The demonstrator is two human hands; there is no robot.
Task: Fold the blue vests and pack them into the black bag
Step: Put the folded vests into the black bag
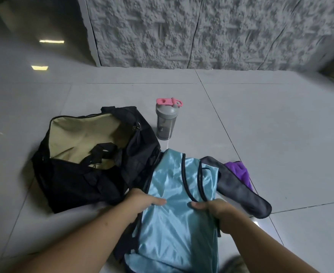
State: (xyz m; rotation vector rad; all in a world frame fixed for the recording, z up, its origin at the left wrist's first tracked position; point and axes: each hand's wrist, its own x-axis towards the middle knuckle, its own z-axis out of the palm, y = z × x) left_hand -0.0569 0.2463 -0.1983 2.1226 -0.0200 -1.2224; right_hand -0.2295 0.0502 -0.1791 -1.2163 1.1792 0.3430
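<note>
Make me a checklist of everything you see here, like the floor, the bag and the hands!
Surface: pale glossy tiled floor, with light reflections.
Job's things: blue vest with dark trim lies on the floor; black bag to its left, open, tan lining showing.
Clutter: grey shaker bottle with pink lid stands upright behind the vest; dark grey cloth and purple cloth to the right.
Grippers: left hand and right hand each grip a vest edge.
Cables: nothing seen.
Surroundings: rough grey textured wall behind.
</note>
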